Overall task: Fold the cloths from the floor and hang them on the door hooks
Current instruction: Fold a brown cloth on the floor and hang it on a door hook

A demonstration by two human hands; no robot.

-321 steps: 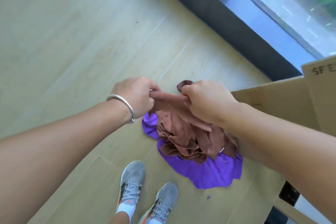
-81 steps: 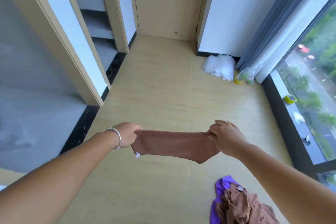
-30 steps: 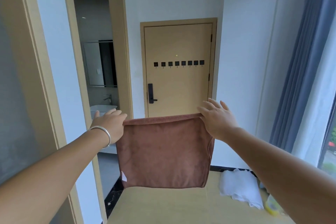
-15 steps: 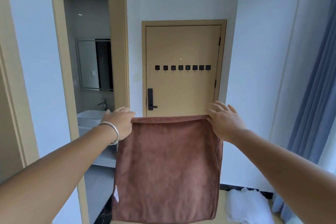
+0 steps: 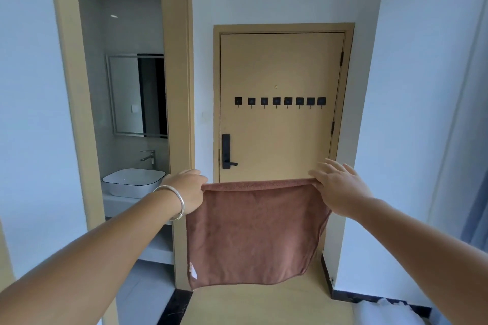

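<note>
holding brown cloth (image 5: 253, 235) w/ both hands, facing door hooks (image 5: 280, 101)

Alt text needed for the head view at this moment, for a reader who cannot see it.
Two outstretched hands, left hand and right hand, hold a brown cloth by its top corners so it hangs flat. Beyond it is a closed tan door bearing a row of eight empty black hooks; a bathroom sink shows through the left doorway.

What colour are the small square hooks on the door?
The small square hooks are black, in a row on the tan wooden door; the head view shows them.
</note>
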